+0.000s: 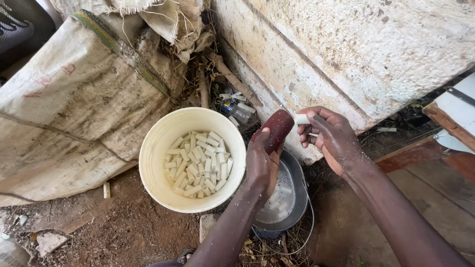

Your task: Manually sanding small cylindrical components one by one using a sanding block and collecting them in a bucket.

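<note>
White short tube pieces (198, 163) already cover the bottom of the cream bucket (148, 163) (well short of full), while the left hand (261, 165) grips a dark red cylinder (277, 129) above the metal pot (292, 190) and the right hand (332, 136) pinches one more white piece (302, 119) against its end.

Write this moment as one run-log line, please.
left hand: holds dark red cylinder | right hand: holds white tube | white bucket: white tube pieces inside
</note>
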